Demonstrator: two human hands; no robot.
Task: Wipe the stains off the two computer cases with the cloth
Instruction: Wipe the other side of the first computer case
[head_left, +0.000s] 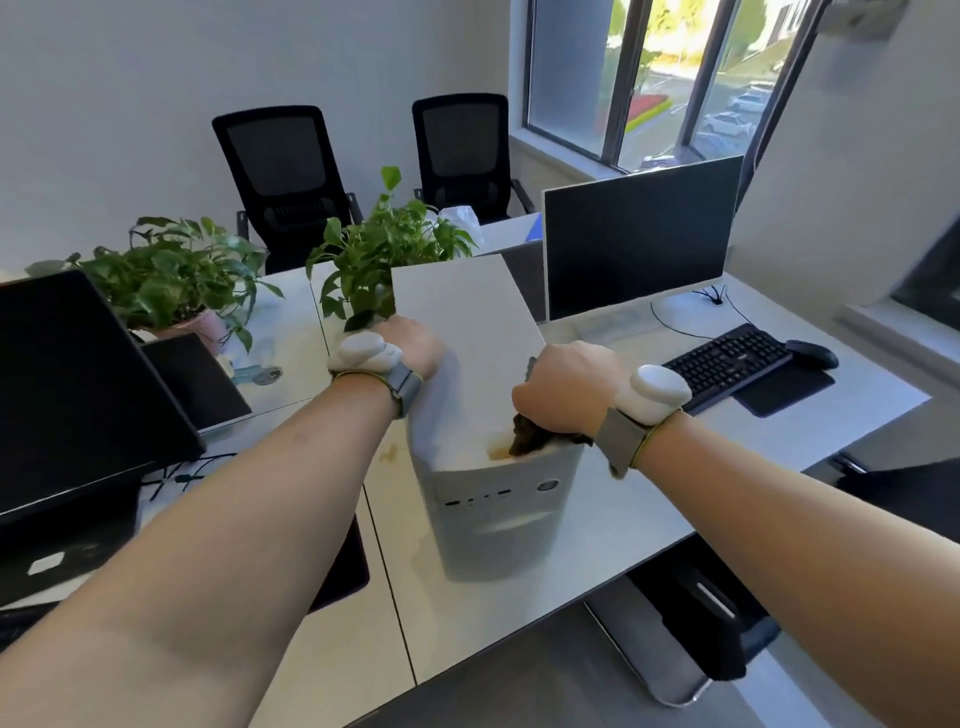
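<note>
1. Head view only: I see a white computer case (483, 395) standing upright on the white desk (649, 499), between a monitor (641, 236) on the right and a dark screen (67, 384) on the left.
2. My left hand (410, 345) rests on the upper left edge of the case; the fingers go over the far side, so I cannot tell how much they are curled.
3. My right hand (563, 387) is on the top of the case near its front right corner, and its fingers are curled around a dark cloth (535, 439) that it presses on the surface.
4. A brown stain (501, 451) is on the top of the case, just beside the cloth on its left. Another small brown mark (388, 453) is on the desk near the left side of the case.
5. Each wrist carries a white device on a grey strap.
6. A black keyboard (727, 361) and a mouse (811, 353) lie to the right, in front of the monitor.
7. Two green plants (176, 275) stand behind the case on the left, and two black chairs (283, 171) are by the wall.
8. I see only one case on the desk.
</note>
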